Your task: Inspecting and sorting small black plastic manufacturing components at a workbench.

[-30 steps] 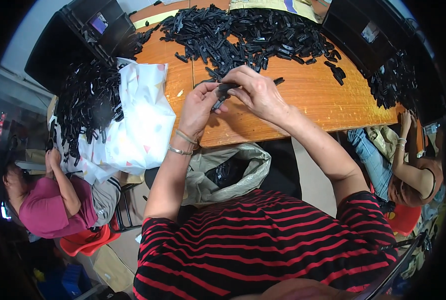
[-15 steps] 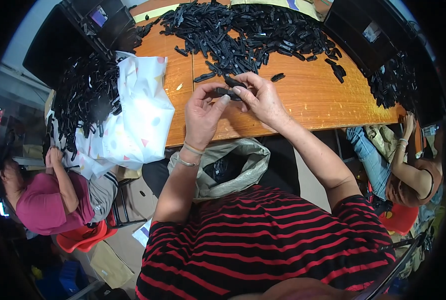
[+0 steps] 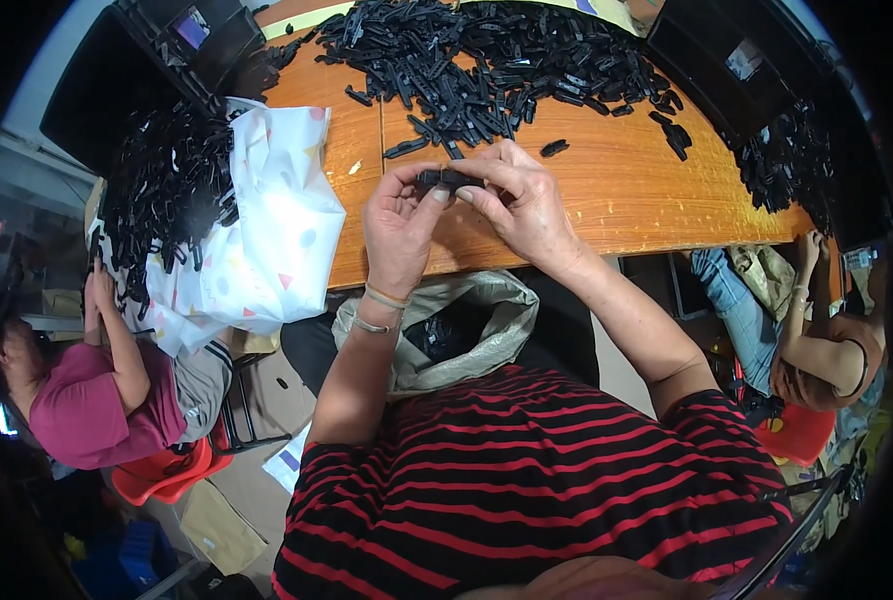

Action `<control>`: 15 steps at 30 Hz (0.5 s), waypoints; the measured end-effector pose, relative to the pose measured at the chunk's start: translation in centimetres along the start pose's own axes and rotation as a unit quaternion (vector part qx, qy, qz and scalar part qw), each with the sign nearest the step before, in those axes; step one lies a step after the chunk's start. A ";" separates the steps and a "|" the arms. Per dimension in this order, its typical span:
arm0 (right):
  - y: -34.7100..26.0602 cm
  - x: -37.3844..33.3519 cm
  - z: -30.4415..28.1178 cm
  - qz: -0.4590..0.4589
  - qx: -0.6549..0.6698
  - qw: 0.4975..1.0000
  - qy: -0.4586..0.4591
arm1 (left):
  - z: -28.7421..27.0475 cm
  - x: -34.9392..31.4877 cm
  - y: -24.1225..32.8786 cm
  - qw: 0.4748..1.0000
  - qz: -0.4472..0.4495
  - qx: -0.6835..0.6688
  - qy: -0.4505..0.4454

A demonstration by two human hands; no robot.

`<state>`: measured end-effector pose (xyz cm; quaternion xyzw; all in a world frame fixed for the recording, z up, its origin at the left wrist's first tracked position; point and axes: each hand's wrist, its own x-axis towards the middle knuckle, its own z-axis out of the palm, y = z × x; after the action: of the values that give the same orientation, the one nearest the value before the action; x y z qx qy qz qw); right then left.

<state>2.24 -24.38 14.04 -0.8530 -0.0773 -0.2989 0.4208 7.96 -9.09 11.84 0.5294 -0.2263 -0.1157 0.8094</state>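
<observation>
Above the table's near edge, my left hand [image 3: 399, 225] pinches a small, long black plastic part [image 3: 447, 178] between thumb and fingers. My right hand [image 3: 523, 205] grips the other end of it, with the thumb below and the fingers over the top. Whether this is one piece or two pressed together, I cannot tell. Just beyond my fingers begins a big heap of similar black parts [image 3: 467, 75]. Below my hands, an open woven sack [image 3: 507, 320] rests at my lap with something dark inside it.
A person in a pink top [image 3: 87, 405] sits at left by another black heap [image 3: 172, 180] and a white patterned plastic sheet [image 3: 282, 215]. Black crates [image 3: 712, 70] stand at the table's [image 3: 607, 205] far corners. Another person [image 3: 827, 365] sits at right.
The two black pieces that were apart in my hands now appear together as one length. My right hand has closed in toward the left. The person at left has raised their hands.
</observation>
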 end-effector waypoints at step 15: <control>-1.2 0.9 -0.4 0.121 0.045 0.989 -0.078 | 2.0 -2.0 2.0 0.948 0.159 0.271 0.047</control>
<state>2.36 -24.05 15.51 -0.8568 -0.0194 -0.1744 0.4850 5.10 -9.03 13.90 0.6906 -0.2915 0.1050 0.6535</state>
